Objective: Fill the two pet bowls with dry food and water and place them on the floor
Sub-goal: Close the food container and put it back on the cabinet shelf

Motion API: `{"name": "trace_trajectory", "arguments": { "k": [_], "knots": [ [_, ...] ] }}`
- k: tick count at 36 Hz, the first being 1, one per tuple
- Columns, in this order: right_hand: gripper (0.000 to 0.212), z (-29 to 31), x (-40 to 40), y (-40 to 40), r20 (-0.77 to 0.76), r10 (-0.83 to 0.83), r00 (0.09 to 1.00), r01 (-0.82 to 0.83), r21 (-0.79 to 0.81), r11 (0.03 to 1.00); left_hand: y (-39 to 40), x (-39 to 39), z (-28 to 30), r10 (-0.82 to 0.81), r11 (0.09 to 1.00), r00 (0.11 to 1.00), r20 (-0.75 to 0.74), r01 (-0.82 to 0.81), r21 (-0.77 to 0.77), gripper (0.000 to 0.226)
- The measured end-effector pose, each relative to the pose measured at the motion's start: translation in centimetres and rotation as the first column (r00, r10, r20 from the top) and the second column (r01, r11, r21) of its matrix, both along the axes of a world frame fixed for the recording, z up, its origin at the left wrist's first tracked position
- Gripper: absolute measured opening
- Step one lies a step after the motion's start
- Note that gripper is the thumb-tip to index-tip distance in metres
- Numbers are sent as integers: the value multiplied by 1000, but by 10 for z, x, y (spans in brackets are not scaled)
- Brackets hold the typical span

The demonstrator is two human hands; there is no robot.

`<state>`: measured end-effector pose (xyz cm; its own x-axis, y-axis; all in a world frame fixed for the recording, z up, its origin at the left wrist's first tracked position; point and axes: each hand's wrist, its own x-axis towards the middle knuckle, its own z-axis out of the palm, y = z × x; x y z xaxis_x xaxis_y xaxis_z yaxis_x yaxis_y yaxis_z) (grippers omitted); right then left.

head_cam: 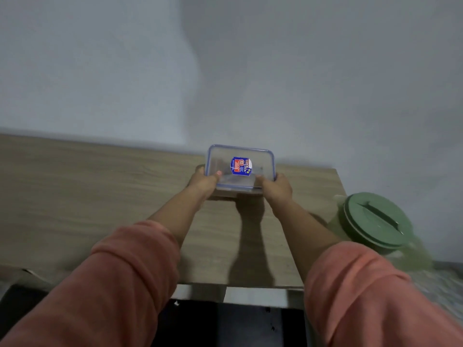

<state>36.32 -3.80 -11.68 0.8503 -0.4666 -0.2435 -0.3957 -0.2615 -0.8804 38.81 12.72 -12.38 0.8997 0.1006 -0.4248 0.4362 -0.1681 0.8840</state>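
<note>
A clear rectangular food container [260, 160] with a blue-rimmed lid and a blue and red label sits at the far edge of the wooden table [100, 186], against the wall. My left hand [204, 182] grips its left near corner, thumb on the lid. My right hand [275, 187] grips its right near corner. Whatever the container holds is too blurred to make out. At the table's right end stands a translucent jug with a green lid [375, 220]. No pet bowls are in view.
A plain grey wall [225, 71] rises directly behind the table. The table's front edge [250, 293] has a pale strip, with dark space below it. Patterned floor [441, 284] shows at the lower right.
</note>
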Motion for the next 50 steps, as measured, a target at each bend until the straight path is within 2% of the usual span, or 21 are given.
{"name": "trace_trajectory", "arguments": {
  "k": [10,15,17,24,30,41,50],
  "knots": [
    [34,40,-70,23,36,-53,998,53,19,998,20,-63,37,-45,997,996,74,40,67,30],
    [56,58,-118,37,60,-141,988,136,70,988,34,-99,54,-111,990,987,116,99,104,38],
    [59,65,-139,43,52,-169,984,164,88,983,41,-118,61,-134,986,984,120,121,112,40],
    [41,78,-211,72,77,-251,965,242,103,965,67,-181,71,-200,976,972,120,187,113,42],
    [38,76,-253,78,56,-286,957,279,107,954,73,-225,71,-242,964,965,98,227,138,42],
    [31,61,-301,58,-17,-254,967,253,146,956,56,-279,52,-228,967,973,35,222,122,42],
    [32,35,-342,-6,-113,-148,982,160,101,982,-6,-328,19,-161,984,986,-39,163,76,40]
  ]
}}
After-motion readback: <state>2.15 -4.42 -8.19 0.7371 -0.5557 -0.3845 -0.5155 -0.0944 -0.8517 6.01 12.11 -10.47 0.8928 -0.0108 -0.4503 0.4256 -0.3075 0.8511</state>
